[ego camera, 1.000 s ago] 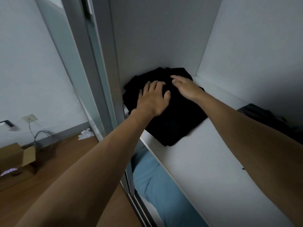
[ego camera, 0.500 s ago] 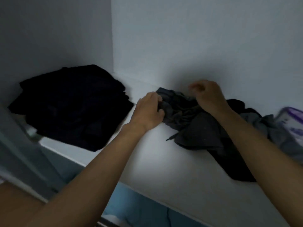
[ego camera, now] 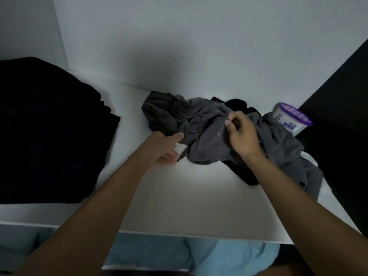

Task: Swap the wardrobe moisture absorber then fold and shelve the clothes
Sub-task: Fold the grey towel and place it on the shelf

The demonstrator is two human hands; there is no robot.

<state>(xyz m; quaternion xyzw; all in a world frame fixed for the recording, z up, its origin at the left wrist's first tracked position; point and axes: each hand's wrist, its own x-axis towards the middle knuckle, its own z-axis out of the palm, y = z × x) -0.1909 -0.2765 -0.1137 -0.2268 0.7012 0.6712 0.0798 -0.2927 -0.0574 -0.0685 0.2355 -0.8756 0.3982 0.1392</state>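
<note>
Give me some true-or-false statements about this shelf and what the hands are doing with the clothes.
1. The left hand and the right hand both hold the grey garment. True.
2. The grey garment is neatly folded. False: it lies crumpled on the shelf.
3. The black pile lies at the left, apart from the grey garment. True.
4. The purple-lidded tub sits on top of the black pile. False: it stands at the far right, by the grey garment.
5. Blue fabric shows below the shelf's front edge. True.
</note>
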